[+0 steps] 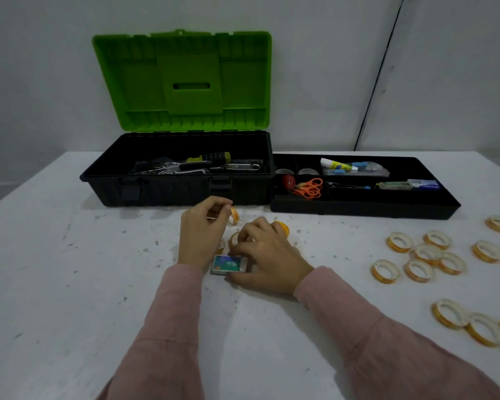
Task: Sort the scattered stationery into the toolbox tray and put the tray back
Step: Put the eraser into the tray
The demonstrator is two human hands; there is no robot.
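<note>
My left hand (203, 230) pinches a small orange tape roll (233, 215) lifted just above the table in front of the toolbox. My right hand (267, 255) lies curled over a few more tape rolls, one (283, 226) peeking out past its knuckles and another (235, 239) under its fingers; whether it grips them is hidden. A small blue-green staple box (227, 264) lies between my two hands. The black tray (364, 210) stands on the table right of the open toolbox (182, 189). It holds orange scissors (311, 188), a glue tube (337, 165) and other stationery.
Several orange tape rolls (427, 254) lie scattered on the white table at the right, with more (474, 323) near the right edge. The toolbox's green lid (185, 82) stands open against the wall; tools lie inside the box. A black cable (378, 76) runs down the wall.
</note>
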